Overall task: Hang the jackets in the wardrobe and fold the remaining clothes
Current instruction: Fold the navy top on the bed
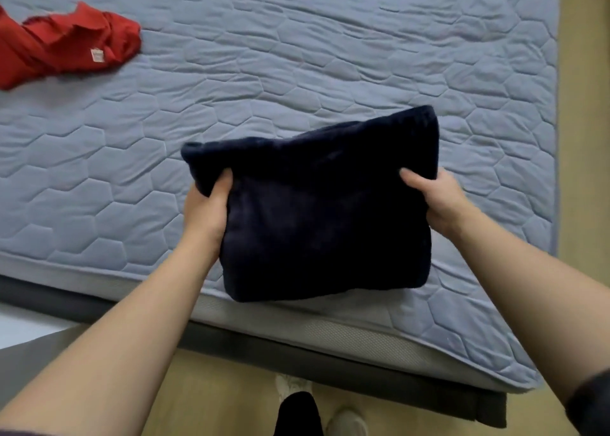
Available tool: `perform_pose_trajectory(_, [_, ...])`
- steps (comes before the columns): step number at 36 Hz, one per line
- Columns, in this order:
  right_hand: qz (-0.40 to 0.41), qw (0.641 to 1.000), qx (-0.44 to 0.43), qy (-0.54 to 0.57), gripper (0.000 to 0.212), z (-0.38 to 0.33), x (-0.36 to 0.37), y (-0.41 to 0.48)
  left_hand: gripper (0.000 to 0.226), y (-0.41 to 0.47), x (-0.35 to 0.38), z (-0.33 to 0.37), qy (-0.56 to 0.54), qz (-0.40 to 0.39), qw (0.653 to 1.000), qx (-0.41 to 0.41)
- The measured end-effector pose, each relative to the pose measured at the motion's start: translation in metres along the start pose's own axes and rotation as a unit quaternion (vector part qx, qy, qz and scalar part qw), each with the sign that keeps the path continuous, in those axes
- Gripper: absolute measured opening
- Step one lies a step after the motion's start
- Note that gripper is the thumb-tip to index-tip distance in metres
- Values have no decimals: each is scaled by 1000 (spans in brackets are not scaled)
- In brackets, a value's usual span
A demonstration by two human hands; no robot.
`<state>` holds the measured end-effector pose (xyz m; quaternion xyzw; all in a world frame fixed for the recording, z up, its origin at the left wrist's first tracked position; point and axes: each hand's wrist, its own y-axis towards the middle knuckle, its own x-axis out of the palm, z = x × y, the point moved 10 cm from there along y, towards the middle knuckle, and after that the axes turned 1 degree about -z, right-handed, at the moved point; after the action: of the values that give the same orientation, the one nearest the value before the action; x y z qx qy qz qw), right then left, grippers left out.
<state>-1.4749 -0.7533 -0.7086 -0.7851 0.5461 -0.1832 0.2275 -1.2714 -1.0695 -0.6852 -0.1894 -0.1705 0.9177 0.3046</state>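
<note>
Head view: a folded dark navy garment (325, 204) sits near the middle of the picture, held between both hands above the near edge of the bed (297, 56). The left hand (206, 209) grips its left side at about 9 o'clock of the bundle, thumb on top and fingers tucked under the thick fold. The right hand (435, 201) clasps the right side at about 3 o'clock, thumb pressed on the fabric — the other fingers are hidden behind it. Whether the bundle's lower edge rests on the mattress or hangs just above it I cannot tell. The bed is covered by a grey-blue quilted cover with a hexagon stitch pattern (wrinkled toward 12 o'clock). A crumpled red garment (62, 44) with a small white label lies well apart at 10 o'clock, at the frame's left edge. At 6 o'clock, the wooden floor (214, 396) shows below the dark bed frame (330, 366), with the person's light shoes (346, 420) standing on it
</note>
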Motion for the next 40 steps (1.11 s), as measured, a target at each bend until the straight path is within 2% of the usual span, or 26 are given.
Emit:
perform_pose_trajectory(2, [46, 995, 7, -87, 20, 19, 1, 19, 35, 23, 10, -22, 26, 5, 999, -32])
perform_pose_trajectory(5, [101, 968, 43, -227, 32, 69, -1, 37, 60, 46, 30, -85, 108, -34, 985, -133])
perform_pose_trajectory(8, [149, 938, 26, -311, 40, 91, -4, 44, 72, 59, 34, -119, 159, -38, 970, -178])
perform_pose_trajectory(11, [184, 918, 20, -351, 45, 83, 2, 38, 81, 64, 33, -120, 156, -36, 968, -192])
perform_pose_trajectory(15, [232, 863, -2, -449, 72, 38, 27, 7, 84, 50, 23, -106, 109, -63, 970, -206])
perform_pose_trajectory(18, [189, 817, -120, -531, 79, 1, 84, -21, 68, 27, 23, -98, 16, -106, 966, -236])
perform_pose_trajectory(21, [69, 785, -213, -578, 73, -3, 155, -37, 51, 0, 15, -99, -69, -116, 954, -269])
perform_pose_trajectory(24, [-77, 745, -214, -627, 63, 40, 210, -36, 46, -20, 1, -117, -118, -108, 947, -280])
perform_pose_trajectory(26, [-118, 715, -180, -665, 60, 71, 222, -21, 43, -33, 0, -130, -94, -131, 948, -273])
perform_pose_trajectory(28, [-118, 698, -157, -688, 60, 92, 224, 0, 40, -42, 3, -141, -74, -162, 951, -252])
perform_pose_trajectory(32, [-89, 683, -150, -709, 63, 108, 226, 35, 48, -44, 12, -149, -35, -218, 960, -175])
perform_pose_trajectory(36, [-63, 685, -150, -710, 67, 117, 229, 51, 17, -30, -2, -176, 110, -170, 971, -126])
perform_pose_trajectory(40, [-68, 691, -148, -704, 69, 120, 231, 58, 20, -26, -12, -183, 184, -123, 970, -99])
